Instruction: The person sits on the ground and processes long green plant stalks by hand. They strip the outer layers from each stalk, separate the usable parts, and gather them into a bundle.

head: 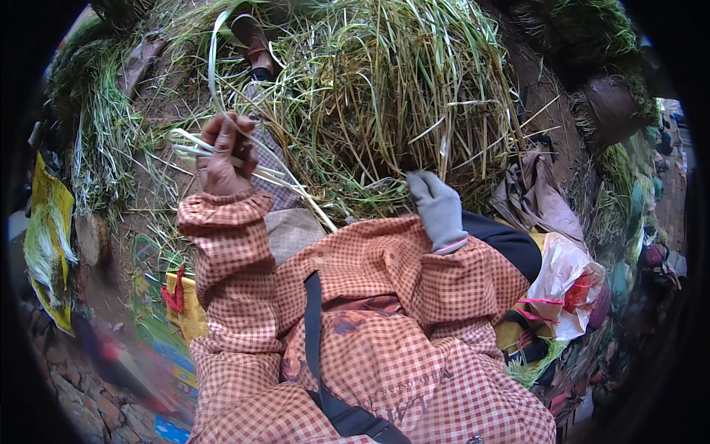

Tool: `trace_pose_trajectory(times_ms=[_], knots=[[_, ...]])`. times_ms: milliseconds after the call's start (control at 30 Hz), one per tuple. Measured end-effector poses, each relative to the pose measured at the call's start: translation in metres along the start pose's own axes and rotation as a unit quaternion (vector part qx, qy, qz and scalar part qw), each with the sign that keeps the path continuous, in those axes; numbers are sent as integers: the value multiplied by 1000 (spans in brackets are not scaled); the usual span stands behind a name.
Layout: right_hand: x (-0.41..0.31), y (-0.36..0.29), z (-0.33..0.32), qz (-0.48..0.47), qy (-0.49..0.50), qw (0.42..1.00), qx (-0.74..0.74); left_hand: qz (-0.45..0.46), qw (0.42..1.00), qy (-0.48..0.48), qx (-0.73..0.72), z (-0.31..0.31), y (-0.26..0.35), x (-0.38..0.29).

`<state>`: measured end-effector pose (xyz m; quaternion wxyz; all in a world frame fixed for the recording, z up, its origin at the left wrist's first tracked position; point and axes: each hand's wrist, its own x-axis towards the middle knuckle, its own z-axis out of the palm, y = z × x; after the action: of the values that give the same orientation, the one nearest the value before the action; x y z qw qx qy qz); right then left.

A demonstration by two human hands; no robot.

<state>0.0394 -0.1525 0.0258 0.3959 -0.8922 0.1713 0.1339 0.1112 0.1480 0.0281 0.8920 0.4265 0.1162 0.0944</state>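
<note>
My left hand [226,155], bare, is raised on the left with its fingers closed around pale, flat plant strips [266,173]. One long strip [213,61] arches up from the fingers, and looped ends stick out on the left. Other ends run down toward my lap. My right hand [438,208], in a grey glove, is low at the front edge of a large heap of green and straw-coloured stalks [399,94]. Its fingertips are close to loose strands; whether they grip any cannot be made out.
A foot [255,41] in a dark shoe lies left of the heap. More grass bundles [108,133] lie at far left beside a yellow sheet [50,200]. On the right are a crumpled brown cloth [538,188] and a white plastic bag [563,277]. Bare soil [163,108] shows between.
</note>
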Motion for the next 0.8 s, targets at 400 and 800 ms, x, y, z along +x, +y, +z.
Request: trace_pose_trajectory(times_ms=[400,800], knots=[[-29,-3,51,-49,-127,985,-108,56,992,84,-71,-31,9,16],[-16,-15,70,-230,-73,970,-30,32,998,1,-60,-9,-14,7]])
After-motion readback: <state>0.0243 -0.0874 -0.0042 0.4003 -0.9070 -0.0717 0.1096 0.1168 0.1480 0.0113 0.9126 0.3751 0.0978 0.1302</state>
